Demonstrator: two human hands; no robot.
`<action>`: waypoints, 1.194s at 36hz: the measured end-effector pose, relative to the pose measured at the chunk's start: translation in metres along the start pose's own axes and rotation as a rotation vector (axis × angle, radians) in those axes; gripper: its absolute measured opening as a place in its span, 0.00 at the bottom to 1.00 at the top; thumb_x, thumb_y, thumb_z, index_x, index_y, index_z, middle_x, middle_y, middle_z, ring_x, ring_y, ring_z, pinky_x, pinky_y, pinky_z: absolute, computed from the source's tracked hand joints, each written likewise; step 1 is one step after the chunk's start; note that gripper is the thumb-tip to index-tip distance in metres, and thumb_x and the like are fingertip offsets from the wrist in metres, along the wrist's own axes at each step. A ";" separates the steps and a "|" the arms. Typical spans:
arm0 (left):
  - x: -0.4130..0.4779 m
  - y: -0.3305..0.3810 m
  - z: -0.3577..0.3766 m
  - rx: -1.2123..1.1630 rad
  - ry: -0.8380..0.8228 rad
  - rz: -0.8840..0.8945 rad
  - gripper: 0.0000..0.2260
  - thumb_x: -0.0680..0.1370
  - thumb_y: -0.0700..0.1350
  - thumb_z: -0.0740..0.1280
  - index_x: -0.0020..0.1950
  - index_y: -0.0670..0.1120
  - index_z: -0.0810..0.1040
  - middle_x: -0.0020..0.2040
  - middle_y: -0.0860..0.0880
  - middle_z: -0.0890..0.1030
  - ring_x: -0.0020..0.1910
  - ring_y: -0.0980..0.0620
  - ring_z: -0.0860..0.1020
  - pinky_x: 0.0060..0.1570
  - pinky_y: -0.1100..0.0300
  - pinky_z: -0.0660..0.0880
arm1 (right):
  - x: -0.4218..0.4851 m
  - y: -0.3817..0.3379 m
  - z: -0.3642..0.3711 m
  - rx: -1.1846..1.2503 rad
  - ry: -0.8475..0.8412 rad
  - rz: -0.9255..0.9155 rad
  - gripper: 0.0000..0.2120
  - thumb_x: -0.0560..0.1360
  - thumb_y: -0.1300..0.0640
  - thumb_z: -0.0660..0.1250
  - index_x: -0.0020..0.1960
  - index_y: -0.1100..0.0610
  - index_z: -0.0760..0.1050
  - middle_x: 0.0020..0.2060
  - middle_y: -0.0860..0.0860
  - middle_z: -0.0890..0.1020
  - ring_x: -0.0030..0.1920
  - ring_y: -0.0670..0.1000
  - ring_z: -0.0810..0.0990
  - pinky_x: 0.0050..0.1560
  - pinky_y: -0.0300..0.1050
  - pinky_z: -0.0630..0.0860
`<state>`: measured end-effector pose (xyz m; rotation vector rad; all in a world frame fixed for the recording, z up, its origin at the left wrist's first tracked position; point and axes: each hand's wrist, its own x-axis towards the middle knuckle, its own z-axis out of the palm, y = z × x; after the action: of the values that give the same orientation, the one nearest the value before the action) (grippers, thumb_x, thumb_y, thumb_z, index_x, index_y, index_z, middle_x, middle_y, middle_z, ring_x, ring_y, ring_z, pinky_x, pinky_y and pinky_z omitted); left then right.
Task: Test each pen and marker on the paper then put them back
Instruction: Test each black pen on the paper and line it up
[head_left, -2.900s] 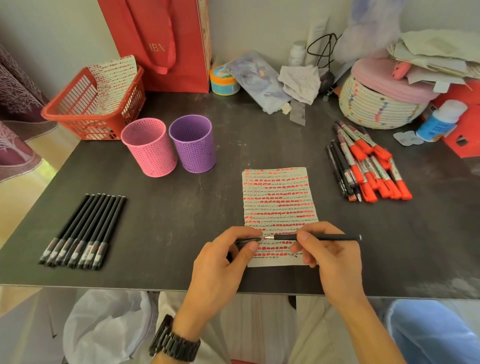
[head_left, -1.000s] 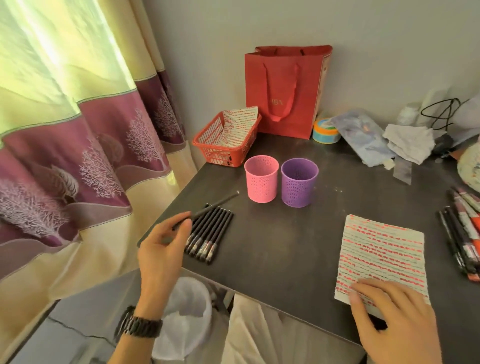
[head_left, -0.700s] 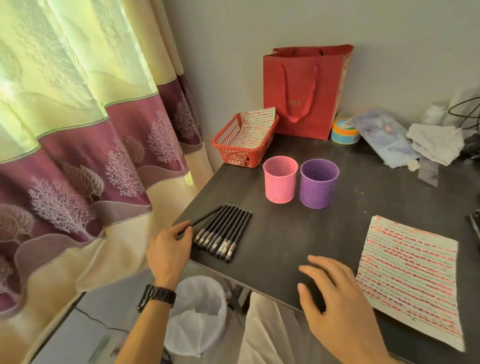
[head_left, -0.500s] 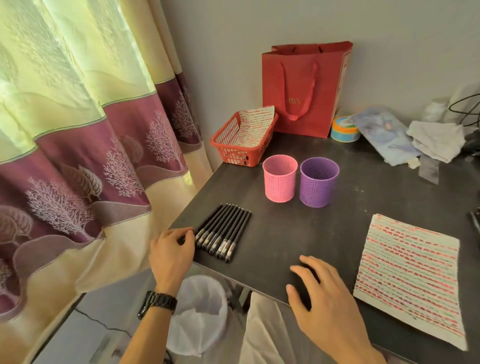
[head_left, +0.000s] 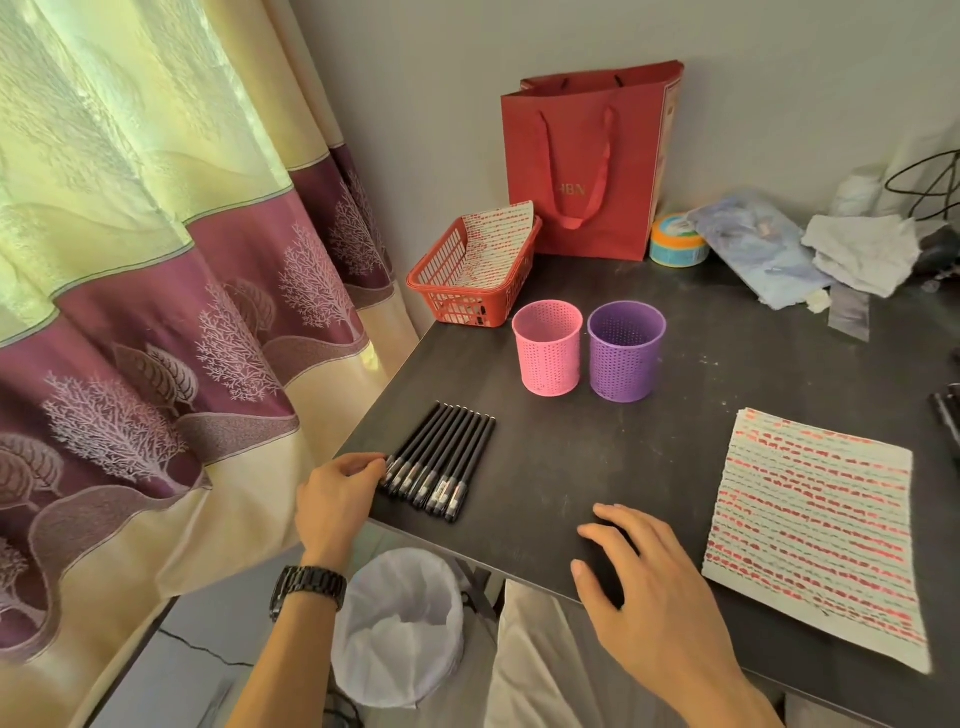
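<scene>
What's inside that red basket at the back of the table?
A sheet of paper covered in rows of red marks leans inside the red basket, its top edge rising above the rim. Anything lying beneath that sheet on the basket floor is covered, so it cannot be seen.

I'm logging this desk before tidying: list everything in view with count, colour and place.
dark grey table: one, grey, right half of view
black capped pens: eight or nine, black, row near table's left edge
perforated pink plastic cup: one, pink, table centre
perforated purple plastic cup: one, purple, right of pink cup
red slatted plastic basket: one, red, back left corner, marked sheet inside
red paper gift bag: one, red, table's back edge
round tin: one, orange and blue, right of bag
paper sheet lined with red marks: one, white, table's right side
lined bin: one, white, below table's near edge
left hand: one, watch on wrist, fingertips at leftmost pen's end
right hand: one, fingers spread, table's near edge
</scene>
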<state>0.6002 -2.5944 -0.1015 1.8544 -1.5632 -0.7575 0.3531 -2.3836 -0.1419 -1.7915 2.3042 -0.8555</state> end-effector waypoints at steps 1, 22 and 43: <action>0.000 0.001 0.000 0.007 0.003 -0.007 0.05 0.75 0.52 0.70 0.46 0.59 0.86 0.46 0.59 0.84 0.51 0.51 0.80 0.52 0.47 0.80 | 0.000 0.000 0.000 0.001 -0.003 0.002 0.14 0.75 0.46 0.72 0.59 0.48 0.80 0.63 0.43 0.78 0.66 0.46 0.73 0.60 0.39 0.71; -0.007 0.011 0.000 0.164 0.015 0.042 0.06 0.77 0.59 0.67 0.48 0.60 0.81 0.48 0.59 0.82 0.50 0.53 0.78 0.64 0.44 0.72 | -0.001 -0.001 -0.001 0.040 0.016 0.018 0.14 0.75 0.47 0.71 0.59 0.48 0.80 0.63 0.44 0.79 0.66 0.47 0.75 0.58 0.43 0.77; -0.010 0.014 -0.003 0.225 -0.019 0.044 0.08 0.78 0.55 0.65 0.54 0.59 0.83 0.51 0.58 0.82 0.52 0.51 0.78 0.63 0.45 0.74 | -0.001 0.000 -0.002 0.064 0.001 0.016 0.14 0.75 0.47 0.71 0.59 0.49 0.81 0.64 0.45 0.79 0.66 0.49 0.76 0.58 0.44 0.77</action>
<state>0.5917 -2.5859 -0.0885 1.9680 -1.7566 -0.6009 0.3529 -2.3825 -0.1405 -1.7447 2.2614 -0.9168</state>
